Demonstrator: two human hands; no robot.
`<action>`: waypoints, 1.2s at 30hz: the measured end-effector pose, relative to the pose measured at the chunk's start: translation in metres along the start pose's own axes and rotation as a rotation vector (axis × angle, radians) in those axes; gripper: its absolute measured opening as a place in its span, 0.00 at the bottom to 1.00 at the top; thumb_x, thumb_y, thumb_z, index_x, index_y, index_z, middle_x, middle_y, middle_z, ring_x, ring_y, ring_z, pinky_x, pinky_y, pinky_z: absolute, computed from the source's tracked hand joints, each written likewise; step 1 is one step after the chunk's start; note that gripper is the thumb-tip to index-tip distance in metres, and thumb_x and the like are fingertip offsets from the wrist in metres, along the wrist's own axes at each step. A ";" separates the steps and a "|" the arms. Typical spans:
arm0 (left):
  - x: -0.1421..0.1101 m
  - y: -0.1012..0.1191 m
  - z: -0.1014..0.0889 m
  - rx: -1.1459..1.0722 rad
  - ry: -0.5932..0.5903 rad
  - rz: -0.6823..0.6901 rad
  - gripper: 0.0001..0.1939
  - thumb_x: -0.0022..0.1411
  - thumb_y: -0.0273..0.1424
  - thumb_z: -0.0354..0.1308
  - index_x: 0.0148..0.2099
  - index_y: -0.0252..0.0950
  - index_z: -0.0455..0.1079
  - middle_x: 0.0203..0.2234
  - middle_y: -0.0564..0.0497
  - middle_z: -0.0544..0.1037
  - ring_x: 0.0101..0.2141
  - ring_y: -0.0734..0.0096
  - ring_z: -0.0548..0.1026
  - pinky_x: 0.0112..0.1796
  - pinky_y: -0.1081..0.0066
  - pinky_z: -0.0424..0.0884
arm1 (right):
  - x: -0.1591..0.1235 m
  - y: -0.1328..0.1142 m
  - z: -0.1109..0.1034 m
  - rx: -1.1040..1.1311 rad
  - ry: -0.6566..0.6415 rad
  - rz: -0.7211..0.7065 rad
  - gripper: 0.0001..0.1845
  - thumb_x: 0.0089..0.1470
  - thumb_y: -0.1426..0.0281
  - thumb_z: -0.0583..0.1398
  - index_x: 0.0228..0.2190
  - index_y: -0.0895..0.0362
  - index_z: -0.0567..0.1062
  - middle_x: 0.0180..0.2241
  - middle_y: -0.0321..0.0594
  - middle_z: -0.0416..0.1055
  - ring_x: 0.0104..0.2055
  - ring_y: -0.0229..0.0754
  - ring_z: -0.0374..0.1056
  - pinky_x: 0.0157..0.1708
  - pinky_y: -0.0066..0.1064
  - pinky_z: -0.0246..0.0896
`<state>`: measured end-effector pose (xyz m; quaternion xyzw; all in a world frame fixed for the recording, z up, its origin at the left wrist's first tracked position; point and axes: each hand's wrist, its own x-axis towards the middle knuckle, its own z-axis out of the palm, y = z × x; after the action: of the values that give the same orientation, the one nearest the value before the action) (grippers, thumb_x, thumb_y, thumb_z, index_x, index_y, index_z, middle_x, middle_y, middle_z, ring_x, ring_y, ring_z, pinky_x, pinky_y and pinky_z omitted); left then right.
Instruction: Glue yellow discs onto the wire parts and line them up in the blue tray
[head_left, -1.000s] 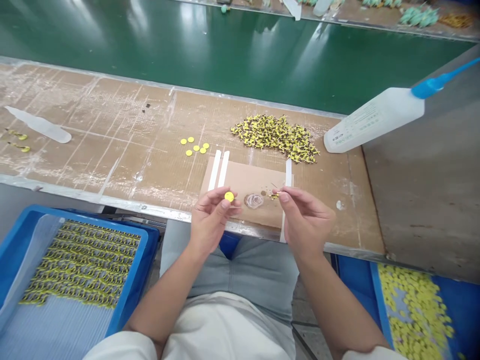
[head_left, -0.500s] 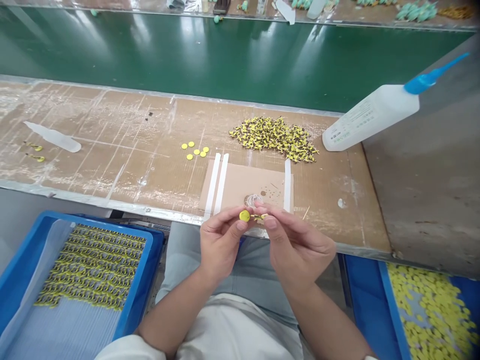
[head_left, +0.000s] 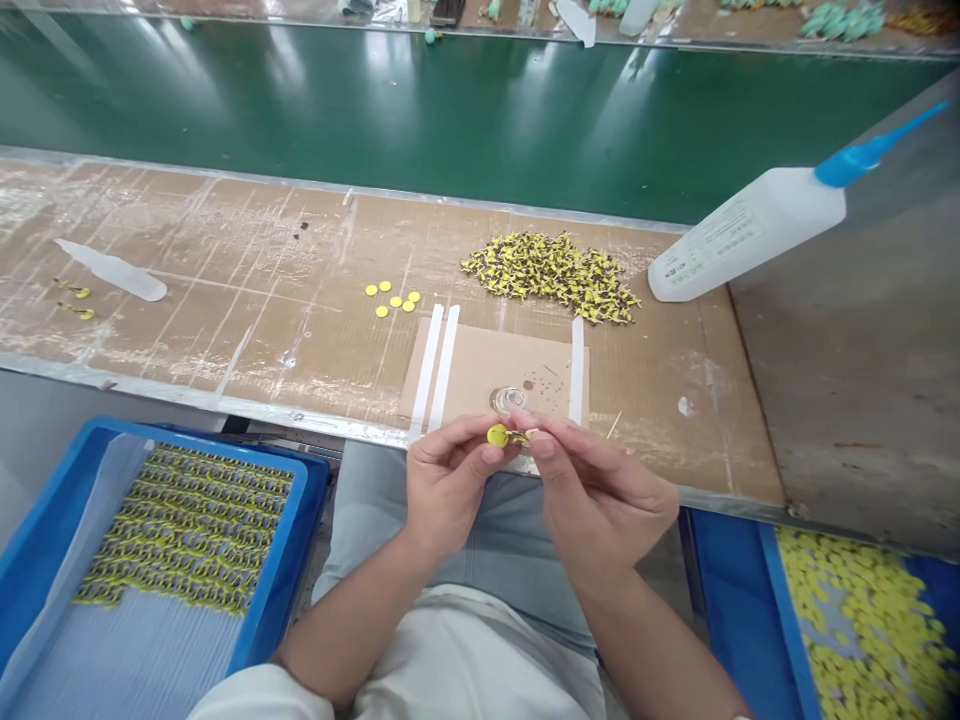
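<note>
My left hand [head_left: 448, 480] pinches a small yellow disc [head_left: 496, 435] between thumb and fingers, just in front of the bench edge. My right hand [head_left: 596, 495] pinches a tiny yellow and black piece [head_left: 519, 436] and holds it against the disc. Both hands are over my lap, close together. Just beyond them a cardboard pad [head_left: 487, 370] with white strips lies on the bench, with a small glue puddle [head_left: 508, 400] on it.
A heap of yellow and black pieces [head_left: 551, 275] and a few loose yellow discs [head_left: 391, 295] lie on the bench. A white glue bottle [head_left: 750, 235] with a blue nozzle leans at right. A blue tray [head_left: 150, 540] of rowed pieces sits lower left; yellow discs fill a blue bin [head_left: 862, 630] lower right. A green conveyor belt [head_left: 450, 100] runs behind.
Both hands drew back from the cardboard pad toward my lap and came together; the small piece in my right hand now meets the yellow disc in my left.
</note>
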<state>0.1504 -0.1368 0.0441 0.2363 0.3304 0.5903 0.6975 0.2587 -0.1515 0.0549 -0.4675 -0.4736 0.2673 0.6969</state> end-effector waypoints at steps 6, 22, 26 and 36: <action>0.000 0.000 -0.001 0.033 0.004 0.004 0.11 0.51 0.37 0.77 0.39 0.47 0.84 0.36 0.50 0.86 0.40 0.62 0.84 0.43 0.66 0.83 | 0.000 -0.002 -0.001 -0.051 -0.009 -0.016 0.17 0.55 0.78 0.69 0.43 0.46 0.83 0.41 0.36 0.82 0.39 0.47 0.81 0.45 0.42 0.83; -0.001 -0.003 -0.002 -0.001 0.008 -0.017 0.11 0.51 0.35 0.77 0.39 0.46 0.84 0.36 0.51 0.86 0.39 0.65 0.84 0.42 0.69 0.82 | -0.002 -0.001 -0.002 -0.084 -0.010 -0.042 0.18 0.55 0.80 0.69 0.43 0.46 0.83 0.42 0.35 0.82 0.39 0.46 0.81 0.44 0.40 0.83; -0.001 -0.002 -0.001 -0.008 0.004 -0.007 0.11 0.52 0.34 0.77 0.39 0.46 0.84 0.36 0.50 0.86 0.39 0.66 0.84 0.42 0.71 0.82 | -0.002 0.000 -0.003 -0.097 -0.009 -0.041 0.18 0.55 0.79 0.69 0.43 0.46 0.83 0.42 0.36 0.82 0.39 0.46 0.81 0.44 0.40 0.83; -0.001 -0.002 0.000 -0.045 -0.031 0.010 0.10 0.55 0.30 0.75 0.41 0.44 0.84 0.37 0.52 0.86 0.39 0.71 0.84 0.42 0.77 0.80 | -0.003 0.000 -0.004 -0.104 -0.017 -0.023 0.19 0.54 0.80 0.69 0.43 0.47 0.83 0.43 0.35 0.81 0.40 0.46 0.81 0.45 0.39 0.82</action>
<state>0.1517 -0.1379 0.0426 0.2314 0.3052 0.5972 0.7048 0.2606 -0.1557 0.0533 -0.4951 -0.4983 0.2383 0.6707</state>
